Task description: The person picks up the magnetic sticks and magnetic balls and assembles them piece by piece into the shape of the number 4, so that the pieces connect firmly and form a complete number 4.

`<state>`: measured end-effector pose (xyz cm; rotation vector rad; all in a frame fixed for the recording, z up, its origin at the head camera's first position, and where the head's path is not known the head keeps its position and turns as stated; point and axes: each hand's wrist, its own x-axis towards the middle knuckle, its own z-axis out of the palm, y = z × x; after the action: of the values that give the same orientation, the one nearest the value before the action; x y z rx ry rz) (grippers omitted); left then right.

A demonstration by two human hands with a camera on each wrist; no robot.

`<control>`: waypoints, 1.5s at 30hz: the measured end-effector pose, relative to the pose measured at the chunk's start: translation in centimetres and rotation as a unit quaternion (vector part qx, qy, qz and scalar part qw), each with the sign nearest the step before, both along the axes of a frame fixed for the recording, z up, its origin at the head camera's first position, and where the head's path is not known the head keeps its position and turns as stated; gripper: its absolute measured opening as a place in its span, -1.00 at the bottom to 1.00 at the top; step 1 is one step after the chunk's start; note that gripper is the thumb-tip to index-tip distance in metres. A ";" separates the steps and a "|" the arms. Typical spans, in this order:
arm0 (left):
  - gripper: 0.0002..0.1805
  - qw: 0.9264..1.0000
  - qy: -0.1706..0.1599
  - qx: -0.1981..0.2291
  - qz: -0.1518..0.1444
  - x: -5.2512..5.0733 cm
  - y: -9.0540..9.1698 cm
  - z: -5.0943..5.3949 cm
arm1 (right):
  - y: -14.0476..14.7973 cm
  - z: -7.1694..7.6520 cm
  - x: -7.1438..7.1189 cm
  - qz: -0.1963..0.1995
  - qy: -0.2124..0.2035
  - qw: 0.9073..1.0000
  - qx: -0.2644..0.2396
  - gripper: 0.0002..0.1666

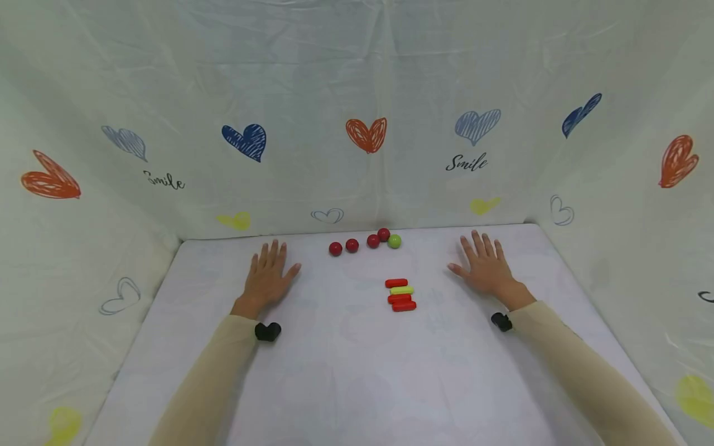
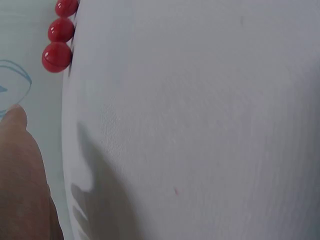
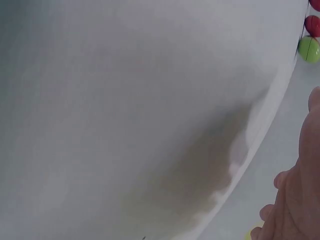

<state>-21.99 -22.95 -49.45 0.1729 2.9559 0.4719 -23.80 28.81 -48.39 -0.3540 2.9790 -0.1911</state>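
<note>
Flanking the green ball (image 1: 395,241) are the outspread, empty left hand (image 1: 268,279) and right hand (image 1: 487,267); four red balls (image 1: 352,246) sit left of it, sticks (image 1: 399,298) in front.

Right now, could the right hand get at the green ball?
Probably yes: the right hand holds nothing, no object stands between it and the green ball, and the red balls sit beyond.
</note>
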 end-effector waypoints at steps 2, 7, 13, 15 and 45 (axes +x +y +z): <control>-0.10 1.000 0.001 -0.006 -0.001 -0.1 0.3 -0.2 | -0.7 -0.1 0.1 0.006 0.003 1.000 -0.004 0.06; -0.10 1.000 0.011 -0.003 -0.005 -0.3 1.3 -0.4 | -2.2 -0.4 0.2 0.019 0.011 1.000 -0.001 0.06; -0.09 1.000 0.018 0.006 -0.016 -0.3 2.7 -0.2 | -3.8 -1.1 0.4 0.038 0.034 0.999 0.003 0.06; -0.09 1.000 0.020 0.007 -0.020 -0.3 3.2 -0.2 | -4.3 -1.2 0.5 0.046 0.044 0.998 0.003 0.05; -0.13 0.999 0.017 0.003 -0.043 -1.1 9.4 -0.2 | -10.3 -0.8 1.0 0.134 0.062 0.989 0.017 -0.01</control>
<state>-23.09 -13.54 -49.64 0.3114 2.9654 0.4721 -22.78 18.49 -49.19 -0.7811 3.0076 -0.0929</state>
